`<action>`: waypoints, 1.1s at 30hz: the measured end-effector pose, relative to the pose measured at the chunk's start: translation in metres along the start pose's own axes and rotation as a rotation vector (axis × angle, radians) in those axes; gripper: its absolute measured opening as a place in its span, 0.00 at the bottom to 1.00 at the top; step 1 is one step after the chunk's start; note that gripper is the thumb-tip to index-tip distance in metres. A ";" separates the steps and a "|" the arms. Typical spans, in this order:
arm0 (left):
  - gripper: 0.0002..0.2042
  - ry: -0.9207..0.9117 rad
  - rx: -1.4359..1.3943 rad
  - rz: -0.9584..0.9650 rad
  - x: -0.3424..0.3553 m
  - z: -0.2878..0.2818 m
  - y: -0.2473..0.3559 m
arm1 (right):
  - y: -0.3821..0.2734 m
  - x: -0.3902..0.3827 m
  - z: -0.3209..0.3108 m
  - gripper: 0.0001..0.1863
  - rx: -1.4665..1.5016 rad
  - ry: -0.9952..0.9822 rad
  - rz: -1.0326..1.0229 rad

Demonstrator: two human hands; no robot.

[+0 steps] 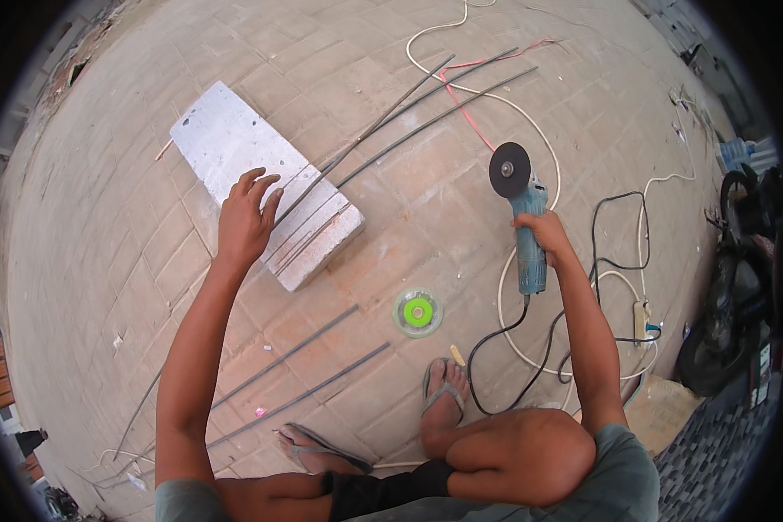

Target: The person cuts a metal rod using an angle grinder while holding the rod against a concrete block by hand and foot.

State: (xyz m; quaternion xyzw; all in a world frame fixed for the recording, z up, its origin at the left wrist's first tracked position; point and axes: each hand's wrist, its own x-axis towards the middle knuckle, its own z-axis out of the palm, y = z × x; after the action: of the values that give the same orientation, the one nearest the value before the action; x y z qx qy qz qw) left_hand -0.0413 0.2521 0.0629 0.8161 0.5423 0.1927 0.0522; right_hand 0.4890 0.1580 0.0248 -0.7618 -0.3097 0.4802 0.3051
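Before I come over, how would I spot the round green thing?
On the paved ground, find the pale block. Between it and the right foot lies a flat, see-through disc with a bright green middle; the rods nearby are thin and grey.

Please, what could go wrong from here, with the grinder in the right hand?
The bare left hand is close to the metal rod on the pale block; the grinder's exposed black disc might cut it if used there.
The black cord loops beside the right foot and could snag.
Open sandals leave the toes unprotected if the grinder drops.
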 end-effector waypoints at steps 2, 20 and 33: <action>0.16 0.093 -0.008 0.030 0.015 -0.005 0.020 | 0.002 -0.003 -0.011 0.21 0.019 0.021 -0.002; 0.28 -0.444 0.060 -0.595 -0.259 -0.036 -0.193 | 0.020 -0.028 -0.023 0.14 0.073 0.076 0.015; 0.18 -0.124 -0.276 -0.447 -0.125 0.025 -0.108 | 0.005 -0.028 0.002 0.26 0.056 0.044 -0.092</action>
State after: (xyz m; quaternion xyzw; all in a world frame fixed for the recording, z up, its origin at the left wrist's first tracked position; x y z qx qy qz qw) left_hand -0.1674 0.1854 -0.0244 0.6715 0.6734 0.1982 0.2374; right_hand 0.4779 0.1336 0.0350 -0.7484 -0.3238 0.4573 0.3549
